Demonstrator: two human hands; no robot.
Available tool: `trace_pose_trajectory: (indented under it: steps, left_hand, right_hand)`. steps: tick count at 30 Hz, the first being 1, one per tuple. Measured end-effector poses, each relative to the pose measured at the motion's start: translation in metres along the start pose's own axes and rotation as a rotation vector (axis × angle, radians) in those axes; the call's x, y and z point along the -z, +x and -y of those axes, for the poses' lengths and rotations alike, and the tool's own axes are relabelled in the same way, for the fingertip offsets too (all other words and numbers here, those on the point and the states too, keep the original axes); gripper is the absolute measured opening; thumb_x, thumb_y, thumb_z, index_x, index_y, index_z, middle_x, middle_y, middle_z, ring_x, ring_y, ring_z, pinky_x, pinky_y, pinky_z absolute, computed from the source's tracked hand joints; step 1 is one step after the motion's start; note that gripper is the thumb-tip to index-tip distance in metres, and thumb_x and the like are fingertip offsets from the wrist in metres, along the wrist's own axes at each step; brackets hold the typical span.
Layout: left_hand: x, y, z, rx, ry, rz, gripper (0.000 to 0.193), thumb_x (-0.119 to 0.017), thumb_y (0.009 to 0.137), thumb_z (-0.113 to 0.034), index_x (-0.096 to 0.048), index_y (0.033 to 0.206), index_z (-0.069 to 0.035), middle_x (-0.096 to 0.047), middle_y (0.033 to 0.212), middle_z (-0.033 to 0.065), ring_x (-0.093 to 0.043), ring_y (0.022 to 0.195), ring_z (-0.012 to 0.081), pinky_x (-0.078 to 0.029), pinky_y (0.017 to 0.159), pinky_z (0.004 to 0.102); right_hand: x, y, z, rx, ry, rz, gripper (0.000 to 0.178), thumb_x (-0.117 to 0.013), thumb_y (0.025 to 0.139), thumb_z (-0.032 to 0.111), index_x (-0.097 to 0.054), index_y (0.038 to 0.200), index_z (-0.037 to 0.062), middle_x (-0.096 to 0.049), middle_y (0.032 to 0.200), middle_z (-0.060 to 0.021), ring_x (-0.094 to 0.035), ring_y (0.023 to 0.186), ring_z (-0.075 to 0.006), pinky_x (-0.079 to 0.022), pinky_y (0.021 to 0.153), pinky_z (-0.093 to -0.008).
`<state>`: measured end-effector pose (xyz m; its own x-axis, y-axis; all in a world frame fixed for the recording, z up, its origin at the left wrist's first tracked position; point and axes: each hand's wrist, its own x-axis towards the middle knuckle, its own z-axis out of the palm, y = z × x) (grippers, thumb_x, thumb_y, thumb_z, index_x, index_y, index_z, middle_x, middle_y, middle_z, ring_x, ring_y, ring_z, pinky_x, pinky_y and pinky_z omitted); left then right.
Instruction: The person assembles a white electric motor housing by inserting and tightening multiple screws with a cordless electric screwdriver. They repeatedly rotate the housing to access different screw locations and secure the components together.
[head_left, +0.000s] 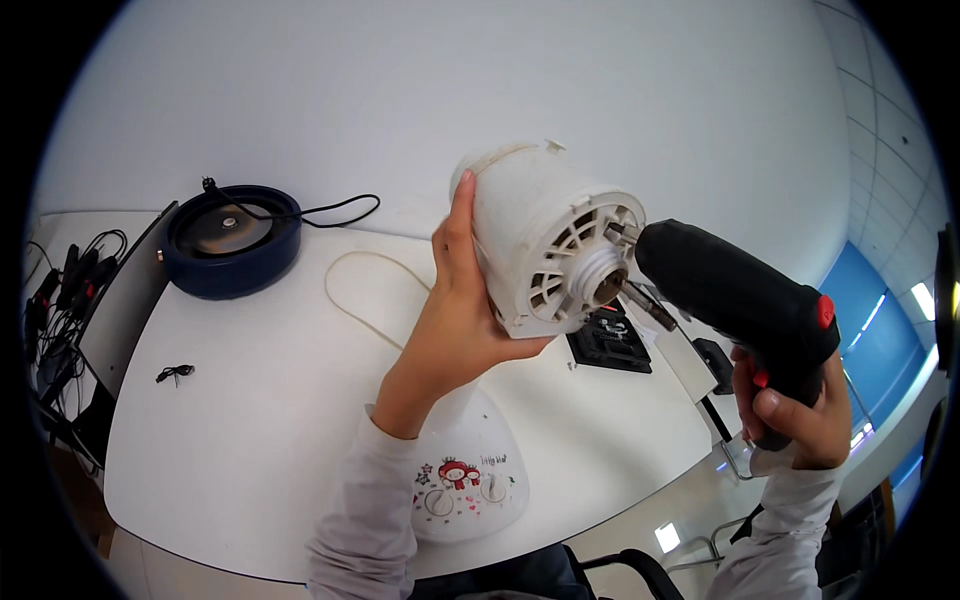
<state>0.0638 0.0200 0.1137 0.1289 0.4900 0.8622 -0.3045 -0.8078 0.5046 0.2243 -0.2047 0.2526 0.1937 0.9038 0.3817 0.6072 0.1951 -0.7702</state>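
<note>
A white fan motor housing [522, 225] tilts up over the table, its vented round face turned to the right. My left hand [450, 325] grips it from the left and below, fingers along its side. A metal shaft [650, 307] sticks out of the face's round collar. In my right hand [805, 410] is a black cordless screwdriver [740, 290] with red buttons. Its bit points at the vented face near the collar; whether it sits in a screw is too small to tell. Beneath the housing stands a white fan base [470, 490] with two knobs and a red cartoon print, partly hidden by my left arm.
A white cord [335, 285] loops over the white table [250, 420]. Behind the housing lies a black bit case [612, 345]. Far left are a dark blue round appliance [230, 245] with a black plug cord, a small black cable [175, 374], and tangled cables [75, 310] beyond a panel.
</note>
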Motion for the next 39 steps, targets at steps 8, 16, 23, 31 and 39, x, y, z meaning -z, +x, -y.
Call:
trace_pose_trajectory:
  steps: [8, 16, 23, 31, 39]
  left_hand:
    - [0.006, 0.000, 0.002, 0.018, -0.078, 0.029, 0.145, -0.093, 0.047, -0.035, 0.009, 0.149, -0.011, -0.006, 0.148, 0.0270, -0.014, 0.139, 0.0406, -0.036, 0.106, 0.0502]
    - [0.002, 0.000, -0.014, -0.072, 0.216, -0.023, 0.122, -0.082, 0.064, -0.037, 0.001, 0.149, -0.005, 0.003, 0.151, 0.0288, 0.007, 0.142, 0.0430, -0.037, 0.106, 0.0490]
    - [0.004, 0.000, -0.014, -0.121, 0.247, 0.019, 0.112, -0.079, 0.072, -0.032, -0.002, 0.148, -0.003, -0.001, 0.152, 0.0265, 0.012, 0.141, 0.0436, -0.037, 0.105, 0.0498]
    - [0.011, -0.002, -0.019, -0.092, 0.258, 0.079, 0.112, -0.077, 0.074, -0.034, 0.000, 0.149, -0.002, -0.003, 0.153, 0.0244, 0.008, 0.142, 0.0419, -0.019, 0.111, 0.0509]
    - [0.009, -0.002, -0.022, -0.059, 0.276, 0.072, 0.113, -0.076, 0.073, -0.036, 0.000, 0.149, -0.003, -0.003, 0.153, 0.0244, 0.001, 0.144, 0.0381, -0.014, 0.114, 0.0476]
  right_hand:
    - [0.003, 0.005, -0.009, -0.019, 0.016, 0.023, 0.080, -0.082, 0.059, 0.025, -0.048, 0.125, -0.0029, -0.062, 0.086, -0.0144, -0.061, 0.062, -0.0179, -0.050, 0.049, -0.0268]
    - [0.001, 0.004, -0.017, -0.014, 0.045, 0.008, 0.081, -0.082, 0.057, 0.024, -0.049, 0.125, -0.0023, -0.062, 0.090, -0.0146, -0.062, 0.064, -0.0187, -0.052, 0.052, -0.0271]
    - [0.007, 0.004, -0.024, -0.020, -0.003, 0.010, 0.077, -0.079, 0.056, 0.020, -0.052, 0.124, -0.0016, -0.063, 0.082, -0.0128, -0.063, 0.066, -0.0202, -0.051, 0.057, -0.0300]
    - [0.000, 0.000, -0.019, 0.021, -0.089, -0.045, 0.076, -0.081, 0.056, 0.022, -0.053, 0.122, -0.0020, -0.064, 0.081, -0.0126, -0.063, 0.066, -0.0211, -0.050, 0.063, -0.0326]
    - [0.003, 0.004, -0.022, 0.075, -0.054, -0.065, 0.077, -0.086, 0.056, 0.021, -0.052, 0.121, -0.0021, -0.064, 0.081, -0.0105, -0.064, 0.066, -0.0188, -0.052, 0.063, -0.0286]
